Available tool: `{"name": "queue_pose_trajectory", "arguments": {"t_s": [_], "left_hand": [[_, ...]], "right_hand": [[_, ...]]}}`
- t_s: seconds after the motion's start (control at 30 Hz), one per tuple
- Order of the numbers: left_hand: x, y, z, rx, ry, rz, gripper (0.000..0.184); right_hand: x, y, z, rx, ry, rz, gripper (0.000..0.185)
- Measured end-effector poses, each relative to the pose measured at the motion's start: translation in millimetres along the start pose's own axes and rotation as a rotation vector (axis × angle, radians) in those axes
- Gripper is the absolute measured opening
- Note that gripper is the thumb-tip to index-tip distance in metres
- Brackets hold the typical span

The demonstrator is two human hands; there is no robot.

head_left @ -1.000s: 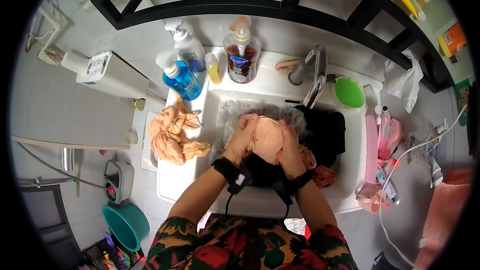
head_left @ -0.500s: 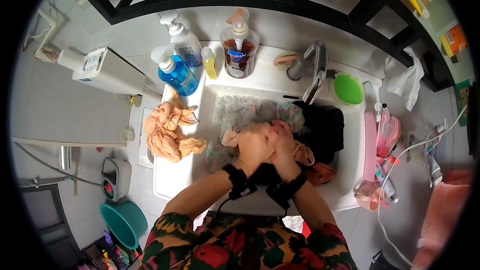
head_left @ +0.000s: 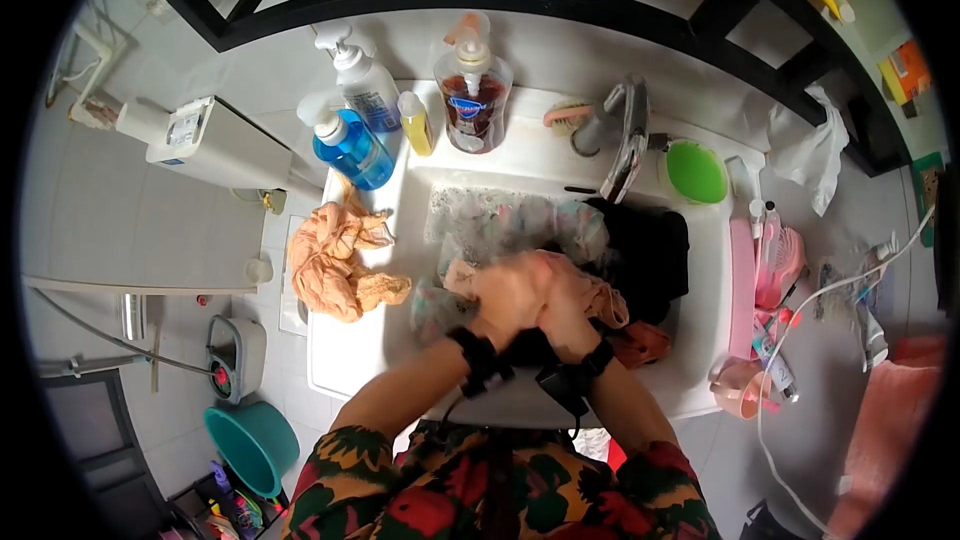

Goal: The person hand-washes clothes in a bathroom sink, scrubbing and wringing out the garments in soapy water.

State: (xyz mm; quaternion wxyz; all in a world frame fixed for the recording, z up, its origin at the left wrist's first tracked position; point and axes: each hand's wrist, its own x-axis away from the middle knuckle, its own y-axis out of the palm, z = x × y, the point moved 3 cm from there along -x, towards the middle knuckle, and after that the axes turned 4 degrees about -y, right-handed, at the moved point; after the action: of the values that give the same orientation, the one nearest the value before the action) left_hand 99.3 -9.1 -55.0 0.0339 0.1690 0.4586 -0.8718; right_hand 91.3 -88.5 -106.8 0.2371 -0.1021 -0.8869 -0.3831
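My left hand (head_left: pixel 505 295) and my right hand (head_left: pixel 566 302) are pressed together over the sink (head_left: pixel 705 340), both closed and slightly blurred. A peach garment (head_left: pixel 606 302) is bunched in them, with cloth showing on either side of the fingers; most of it is hidden. Beneath and behind lies a wet pale patterned cloth (head_left: pixel 575 225) in soapy water. Black clothing (head_left: pixel 645 255) fills the basin's right part. An orange-brown cloth (head_left: pixel 640 343) lies below it, right of my right wrist. Another peach garment (head_left: pixel 338 260) rests crumpled on the left ledge.
Behind the basin stand a blue pump bottle (head_left: pixel 354 150), a white pump bottle (head_left: pixel 366 85), a small yellow bottle (head_left: pixel 416 125) and a red soap dispenser (head_left: pixel 473 100). The faucet (head_left: pixel 628 140) overhangs the basin near a green bowl (head_left: pixel 696 172). A pink organizer (head_left: pixel 741 290) lines the right edge.
My hands stay together over the basin and have shifted very slightly, with their blur suggesting rubbing. The view has tilted a little; the clothes lie nearly as before.
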Motion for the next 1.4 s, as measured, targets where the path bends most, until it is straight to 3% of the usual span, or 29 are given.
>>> {"name": "queue_pose_trajectory", "arguments": {"t_s": [0.03, 0.07, 0.13, 0.2, 0.23, 0.27, 0.3, 0.37, 0.43, 0.47, 0.5, 0.6, 0.67, 0.73, 0.8, 0.83, 0.87, 0.93, 0.97, 1.07, 1.13, 1.2, 1.27, 1.33, 1.4], "left_hand": [[-1.3, 19.7, -35.2, 0.068, -0.321, -0.026, 0.023], [-8.0, 13.4, -36.0, 0.070, -0.318, -0.020, 0.023], [-14.7, -6.6, -39.2, 0.155, -0.456, 0.028, 0.024], [-13.0, -5.7, -61.1, 0.090, -0.441, 0.129, 0.024], [-16.5, -11.8, -67.6, 0.037, -0.416, 0.243, 0.023], [-13.9, -15.8, -75.5, -0.030, -0.493, 0.123, 0.020], [-10.0, -20.1, -82.2, -0.128, -0.459, 0.084, 0.021], [-5.0, -17.9, -85.0, -0.229, -0.410, 0.039, 0.023], [-4.8, -7.5, -70.1, -0.248, -0.038, -0.051, 0.028], [-0.6, 2.8, -69.4, -0.250, -0.024, -0.052, 0.028], [1.5, 12.9, -65.0, -0.236, -0.004, -0.091, 0.031], [3.2, 20.2, -66.6, -0.291, 0.012, -0.285, 0.039], [-0.1, 13.1, -67.1, -0.397, -0.228, -0.584, 0.038], [-0.7, -0.3, -62.7, -0.352, -0.293, -0.649, 0.041], [1.3, -9.4, -57.4, -0.234, -0.203, -0.543, 0.045], [-5.0, -11.5, -52.0, 0.031, 0.005, -0.489, 0.058], [-5.7, -8.7, -48.7, 0.026, 0.018, -0.492, 0.058], [-17.0, -18.0, -11.2, 1.144, -0.328, -0.556, 0.061], [-20.8, -21.1, 0.6, 1.254, -0.489, -0.578, 0.049], [-18.4, 4.2, -6.6, 1.050, -0.486, -0.559, 0.039], [-7.6, 13.3, 5.5, 0.982, -0.461, -0.534, 0.037], [2.7, 7.2, 31.2, 0.826, -0.188, -0.183, 0.029], [13.1, -0.6, 46.6, 0.672, -0.186, -0.134, 0.025], [17.5, -9.6, 51.2, 0.394, -0.287, -0.156, 0.025], [14.6, -12.1, 35.8, 0.410, -0.228, -0.148, 0.024]], "right_hand": [[5.1, 11.9, 2.0, 0.149, -0.045, 0.103, 0.016], [7.5, 19.4, -0.7, 0.301, -0.091, 0.203, 0.017], [-6.9, 18.2, -3.9, 0.364, -0.107, 0.092, 0.017], [-22.4, 12.1, -28.8, 0.568, -0.452, -0.209, 0.014], [-28.0, -0.3, -39.3, 0.755, -0.531, -0.167, 0.019], [-31.1, -13.0, -49.8, 0.941, -0.609, -0.117, 0.024], [-25.7, -19.5, -64.9, 0.931, -0.625, -0.100, 0.024], [-9.8, -27.4, -78.8, 1.567, -0.394, -0.055, 0.036], [-6.5, -32.9, -71.2, 1.695, -0.321, -0.099, 0.040], [-4.9, -35.1, -65.9, 1.831, -0.240, -0.157, 0.044], [-1.4, -29.9, -63.2, 1.921, -0.312, -0.141, 0.041], [-11.8, -45.2, -53.1, 1.891, -0.384, -0.137, 0.035], [-18.8, -56.0, -59.0, 1.781, -0.456, -0.086, 0.033], [-17.2, -57.1, -66.2, 0.991, -0.291, -0.129, 0.031], [-7.1, -49.3, -72.0, 0.806, -0.248, -0.181, 0.031], [2.9, -36.9, -72.6, 0.638, -0.244, -0.276, 0.031], [12.0, -28.7, -73.8, 0.470, -0.237, -0.371, 0.031], [21.0, -22.4, -76.9, 0.554, -0.237, -0.466, 0.032], [24.6, -17.5, -76.7, 0.420, -0.229, -0.461, 0.031], [31.4, -8.9, -78.3, 0.224, -0.265, -0.434, 0.026], [20.9, -22.4, -63.3, 0.157, -0.275, -0.134, 0.025], [10.0, -27.3, -42.6, 0.222, -0.408, -0.039, 0.022], [10.2, -24.6, -31.4, 0.138, -0.377, 0.055, 0.024], [11.5, -22.3, -22.2, 0.175, -0.340, 0.038, 0.022], [4.9, -30.4, -9.2, 0.623, -0.418, 0.247, 0.023]]}}
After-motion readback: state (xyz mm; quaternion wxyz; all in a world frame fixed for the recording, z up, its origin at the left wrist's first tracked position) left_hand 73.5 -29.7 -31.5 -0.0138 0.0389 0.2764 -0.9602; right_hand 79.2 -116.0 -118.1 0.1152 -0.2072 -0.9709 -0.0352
